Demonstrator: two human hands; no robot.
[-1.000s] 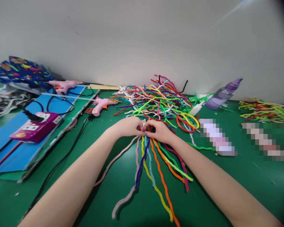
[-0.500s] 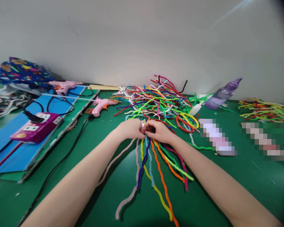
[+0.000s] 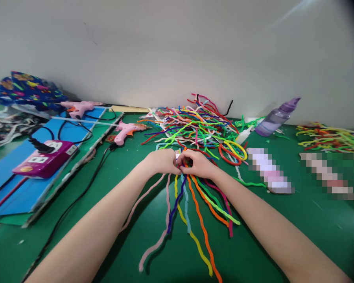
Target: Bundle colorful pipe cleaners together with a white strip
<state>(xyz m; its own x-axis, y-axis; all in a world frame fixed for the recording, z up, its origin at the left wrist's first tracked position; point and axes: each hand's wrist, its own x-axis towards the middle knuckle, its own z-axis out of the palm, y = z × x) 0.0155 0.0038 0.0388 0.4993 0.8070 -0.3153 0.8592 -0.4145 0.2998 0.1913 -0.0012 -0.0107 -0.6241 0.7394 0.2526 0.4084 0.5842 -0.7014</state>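
Note:
My left hand (image 3: 164,161) and my right hand (image 3: 196,163) meet at the middle, fingers closed on the upper ends of several wavy pipe cleaners. From under them the strands fan toward me over the green table: pink (image 3: 167,204), yellow (image 3: 201,251), purple (image 3: 176,208), light blue (image 3: 187,208), orange (image 3: 203,228), green and magenta ones. A small pale piece shows between the hands. Which strand each hand pinches is hidden by the fingers.
Behind my hands lies a heap of coloured pipe cleaners (image 3: 194,122). Pink glue guns (image 3: 124,132) and a purple power strip (image 3: 45,159) are left. Scissors (image 3: 234,153), a glue bottle (image 3: 244,135) and a purple bottle (image 3: 274,120) stand or lie right.
My fingertips have shifted slightly at the joined ends. The lower ends of the pink, purple and yellow strands have swung a little to the left.

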